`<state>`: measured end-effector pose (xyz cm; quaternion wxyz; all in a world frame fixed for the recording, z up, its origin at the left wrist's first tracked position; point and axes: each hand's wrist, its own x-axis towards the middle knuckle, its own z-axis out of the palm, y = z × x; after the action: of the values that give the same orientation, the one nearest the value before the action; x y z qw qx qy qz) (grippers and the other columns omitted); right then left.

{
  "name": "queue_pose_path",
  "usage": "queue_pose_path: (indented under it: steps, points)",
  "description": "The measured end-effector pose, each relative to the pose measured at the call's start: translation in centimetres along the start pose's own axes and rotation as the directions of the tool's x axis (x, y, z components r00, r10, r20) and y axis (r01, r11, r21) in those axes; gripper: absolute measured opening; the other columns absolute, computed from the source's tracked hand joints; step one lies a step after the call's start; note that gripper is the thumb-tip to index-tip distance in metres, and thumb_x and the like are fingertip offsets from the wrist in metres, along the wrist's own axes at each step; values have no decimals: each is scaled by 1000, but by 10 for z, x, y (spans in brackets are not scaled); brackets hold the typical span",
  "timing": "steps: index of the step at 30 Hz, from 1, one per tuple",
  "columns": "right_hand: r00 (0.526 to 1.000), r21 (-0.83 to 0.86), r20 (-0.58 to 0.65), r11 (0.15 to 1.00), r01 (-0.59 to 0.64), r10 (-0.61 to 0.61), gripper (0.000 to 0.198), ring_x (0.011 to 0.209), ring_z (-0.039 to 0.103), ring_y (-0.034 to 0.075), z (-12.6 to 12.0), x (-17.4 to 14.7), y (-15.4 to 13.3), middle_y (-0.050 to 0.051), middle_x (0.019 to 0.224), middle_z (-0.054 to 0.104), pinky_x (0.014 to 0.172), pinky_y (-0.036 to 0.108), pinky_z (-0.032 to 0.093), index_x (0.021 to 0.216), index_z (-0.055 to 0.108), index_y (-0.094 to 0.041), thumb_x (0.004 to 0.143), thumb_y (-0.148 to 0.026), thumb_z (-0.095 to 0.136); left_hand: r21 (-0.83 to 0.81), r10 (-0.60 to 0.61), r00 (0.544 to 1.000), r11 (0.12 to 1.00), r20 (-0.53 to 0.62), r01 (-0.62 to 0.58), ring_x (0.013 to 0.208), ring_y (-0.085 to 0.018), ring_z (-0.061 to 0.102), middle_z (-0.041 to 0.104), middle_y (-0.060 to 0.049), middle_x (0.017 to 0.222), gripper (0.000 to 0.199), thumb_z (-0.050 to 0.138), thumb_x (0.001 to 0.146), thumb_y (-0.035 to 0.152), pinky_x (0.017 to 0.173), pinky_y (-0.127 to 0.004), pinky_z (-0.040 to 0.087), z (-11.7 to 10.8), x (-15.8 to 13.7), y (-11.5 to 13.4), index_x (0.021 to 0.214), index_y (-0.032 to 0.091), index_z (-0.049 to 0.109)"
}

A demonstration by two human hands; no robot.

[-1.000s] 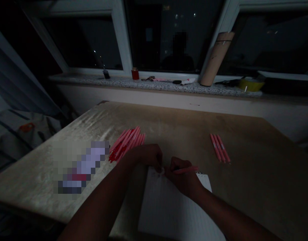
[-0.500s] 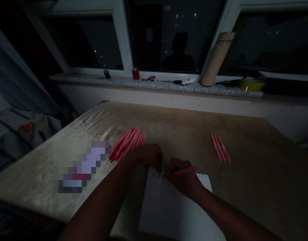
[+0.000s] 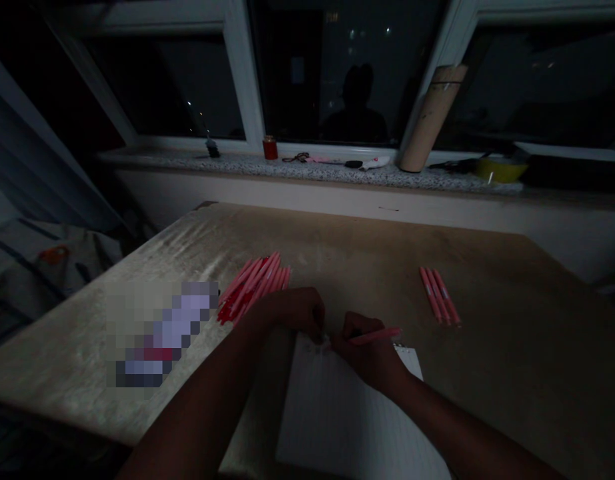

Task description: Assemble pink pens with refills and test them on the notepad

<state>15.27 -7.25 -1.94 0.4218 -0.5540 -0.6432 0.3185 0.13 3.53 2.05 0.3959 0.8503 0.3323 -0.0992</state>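
A pink pen [image 3: 380,335] is gripped in my right hand [image 3: 370,357], its upper end pointing right. That hand rests on the upper part of a white lined notepad [image 3: 332,413], and the pen's tip is hidden by the fingers. At the pad's top left edge, my left hand [image 3: 302,310] has its fingers curled down and pinched together. Something small and pale shows by those fingertips, too dark to name. Beyond my left wrist lies a pile of pink pens [image 3: 255,283] with red among them. Three pink pens [image 3: 439,295] lie side by side to the right.
A blurred-out, pale purple object [image 3: 180,327] lies on the table [image 3: 357,247] at left. Along the granite windowsill [image 3: 227,165] stand a small red jar [image 3: 270,147], a tall tan cylinder [image 3: 432,120] and a yellow tape roll [image 3: 501,169].
The pen in my right hand has shifted very slightly to the right and up at its upper end. My left hand and the notepad look unmoved.
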Motion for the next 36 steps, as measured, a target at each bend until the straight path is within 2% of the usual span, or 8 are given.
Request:
queue_pose_path:
  steps: [5,8,12,17,21,26,30,36]
  points:
    - [1000,4,-8,1000,30,-30,26,43,35,6,0,1,2,-6,47,40,40,19,22,50,37,-19,65,-17,58,7,10,1000,1000,3,-10,63,-15,61,68,-2,67,21,72,56,27,52,-20,38,0,0,0,72,15,70]
    - [995,160,-26,983,-92,97,28,40,39,7,-3,3,4,-7,43,42,37,18,23,50,37,-20,65,-19,61,13,11,1000,1000,12,-11,62,-15,60,68,-3,69,21,72,57,28,53,-21,39,0,0,-1,73,15,71]
    - [958,505,-25,831,-235,285,33,34,47,10,-10,9,6,-7,37,46,32,18,26,52,37,-21,66,-24,66,7,22,999,1000,26,-22,64,-15,60,68,-4,71,22,71,58,27,56,-22,40,-2,0,-2,75,14,70]
    - [961,754,23,627,-198,277,37,29,37,7,-22,14,7,-11,34,38,32,19,32,52,37,-21,71,-30,67,-52,141,989,988,-31,-143,66,-13,57,66,-3,76,33,73,58,27,59,-21,40,-8,-6,8,88,14,68]
    - [957,812,67,542,-216,282,36,30,32,5,-29,16,8,-10,36,41,34,19,33,55,38,-20,72,-32,67,-167,212,973,960,-91,-225,59,-9,50,59,1,67,33,65,69,42,53,-19,35,-4,-6,22,88,14,66]
    - [950,806,91,539,-247,299,30,33,33,5,-33,19,8,-9,42,45,37,19,37,58,47,-19,69,-34,70,-191,248,943,937,-223,-292,53,-7,39,46,4,58,37,50,80,45,49,-18,28,3,3,23,77,11,65]
    - [929,865,106,429,-262,355,34,33,40,8,-47,24,9,-5,43,49,36,23,39,73,61,-17,75,-51,58,-226,190,931,937,-310,-267,55,-7,41,47,3,59,35,53,78,44,51,-19,29,3,12,9,78,11,64]
    - [960,917,155,327,-228,233,47,38,46,12,-70,28,15,-1,49,55,40,26,40,84,65,-19,80,-60,41,-419,82,885,858,-459,-297,54,-7,44,49,3,59,33,52,77,44,50,-19,32,12,28,2,74,11,58]
